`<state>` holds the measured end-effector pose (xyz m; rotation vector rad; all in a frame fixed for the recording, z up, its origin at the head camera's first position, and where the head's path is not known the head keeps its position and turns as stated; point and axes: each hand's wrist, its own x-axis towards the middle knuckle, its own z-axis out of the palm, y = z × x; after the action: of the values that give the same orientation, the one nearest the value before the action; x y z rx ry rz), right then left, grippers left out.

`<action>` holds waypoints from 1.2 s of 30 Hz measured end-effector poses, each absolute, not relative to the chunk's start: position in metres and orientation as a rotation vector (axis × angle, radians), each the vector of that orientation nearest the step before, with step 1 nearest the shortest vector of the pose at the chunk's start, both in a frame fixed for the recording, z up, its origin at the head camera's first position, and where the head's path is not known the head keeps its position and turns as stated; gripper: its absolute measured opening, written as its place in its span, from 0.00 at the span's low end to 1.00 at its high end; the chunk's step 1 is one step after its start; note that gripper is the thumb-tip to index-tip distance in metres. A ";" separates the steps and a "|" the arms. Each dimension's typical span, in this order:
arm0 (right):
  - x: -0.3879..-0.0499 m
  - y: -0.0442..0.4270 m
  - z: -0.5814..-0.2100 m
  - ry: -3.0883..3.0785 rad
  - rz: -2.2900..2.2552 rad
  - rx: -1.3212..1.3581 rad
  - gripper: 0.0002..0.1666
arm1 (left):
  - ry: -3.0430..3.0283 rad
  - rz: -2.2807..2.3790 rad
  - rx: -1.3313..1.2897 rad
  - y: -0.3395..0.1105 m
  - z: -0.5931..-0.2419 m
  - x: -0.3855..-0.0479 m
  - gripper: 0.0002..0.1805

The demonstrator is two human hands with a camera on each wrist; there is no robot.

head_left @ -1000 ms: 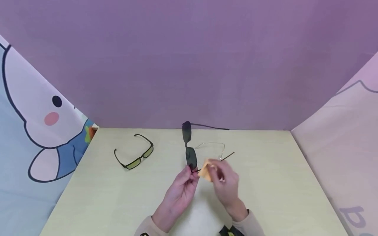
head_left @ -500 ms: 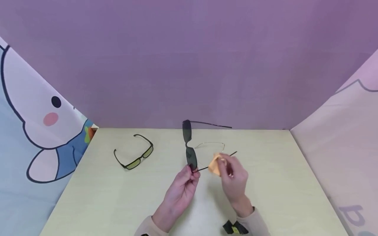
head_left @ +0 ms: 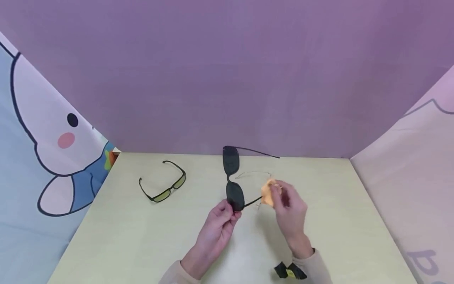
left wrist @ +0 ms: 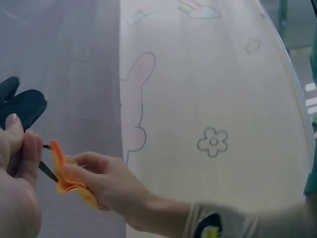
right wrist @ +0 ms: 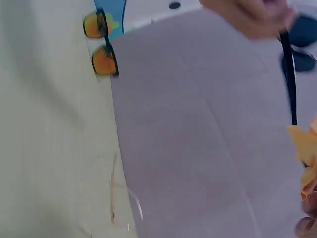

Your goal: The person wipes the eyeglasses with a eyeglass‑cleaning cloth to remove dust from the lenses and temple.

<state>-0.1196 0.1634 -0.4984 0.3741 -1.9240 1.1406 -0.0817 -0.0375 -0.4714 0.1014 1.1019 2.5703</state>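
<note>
Just past twelve o'clock from your left hand point(head_left: 217, 228), the dark sunglasses point(head_left: 235, 191) are standing on end, being held up over the table point(head_left: 337, 221). Left fingers are pinching the lower lens corner by the hinge. Your right hand point(head_left: 291, 205), between two and three o'clock, is pinching an orange cloth point(head_left: 267, 193); the near temple arm point(head_left: 252, 201) is running into it, tip not showing, full wrap unclear.

Handling, judging by looks: frame is probably feeling light and stiff, arms springy, hinges fragile, lenses slick; you're best gripping rim corner or hinge, off the lens. Cloth is looking soft, limp.

Around: black-framed glasses point(head_left: 163, 195) are sitting open at ten o'clock, well apart, blocking nothing. Wire-framed glasses point(right wrist: 113, 203) are lying at one o'clock, partly hidden by the cloth; thin, easily knocked, main obstacle. Far temple arm point(head_left: 260, 152) is pointing toward three o'clock.
</note>
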 end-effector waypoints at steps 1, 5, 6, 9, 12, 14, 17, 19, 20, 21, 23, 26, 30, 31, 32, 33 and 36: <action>-0.114 0.159 -0.495 -1.984 1.135 0.408 0.15 | 1.166 2.543 0.138 -0.037 -0.472 -0.082 0.02; -0.089 0.146 -0.481 -2.183 1.212 0.555 0.19 | 1.437 2.419 0.319 -0.039 -0.475 -0.082 0.02; -0.086 0.145 -0.479 -2.208 1.247 0.572 0.20 | 1.491 2.393 0.364 -0.039 -0.476 -0.082 0.03; -0.086 0.151 -0.477 -2.274 1.302 0.531 0.15 | 1.602 2.335 0.442 -0.042 -0.478 -0.081 0.11; -0.097 0.164 -0.483 -2.385 1.193 0.392 0.10 | 1.654 2.315 0.483 -0.046 -0.479 -0.080 0.19; -0.103 0.173 -0.488 -2.450 1.076 0.275 0.13 | 1.668 2.313 0.502 -0.047 -0.480 -0.080 0.20; -0.105 0.175 -0.495 -2.476 1.007 0.196 0.17 | 1.691 2.324 0.539 -0.046 -0.482 -0.081 0.19; -0.101 0.169 -0.497 -2.447 1.050 0.242 0.17 | 1.693 2.327 0.551 -0.043 -0.484 -0.081 0.18; -0.099 0.164 -0.498 -2.416 1.108 0.292 0.16 | 1.694 2.328 0.554 -0.042 -0.485 -0.081 0.18; -0.096 0.158 -0.498 -2.378 1.168 0.351 0.14 | 1.691 2.331 0.554 -0.041 -0.486 -0.081 0.18; -0.090 0.149 -0.498 -2.285 1.287 0.472 0.13 | 1.684 2.339 0.559 -0.040 -0.486 -0.080 0.19; -0.089 0.145 -0.499 -2.177 1.375 0.533 0.17 | 1.682 2.356 0.562 -0.041 -0.486 -0.079 0.21; -0.103 0.154 -0.507 -2.129 1.315 0.386 0.15 | 1.659 2.377 0.563 -0.045 -0.483 -0.079 0.24; -0.106 0.156 -0.509 -2.127 1.284 0.343 0.15 | 1.646 2.382 0.563 -0.046 -0.482 -0.078 0.25; -0.108 0.158 -0.511 -2.116 1.267 0.311 0.15 | 1.636 2.387 0.560 -0.047 -0.482 -0.078 0.24; -0.109 0.160 -0.513 -2.105 1.238 0.288 0.15 | 1.625 2.394 0.559 -0.048 -0.482 -0.078 0.23; -0.108 0.158 -0.513 -2.073 1.229 0.322 0.14 | 1.570 2.424 0.544 -0.047 -0.482 -0.079 0.13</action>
<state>-0.1078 0.1577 -0.5131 0.3224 -2.0729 1.2286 -0.0789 -0.0469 -0.4825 0.5444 1.5704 2.4243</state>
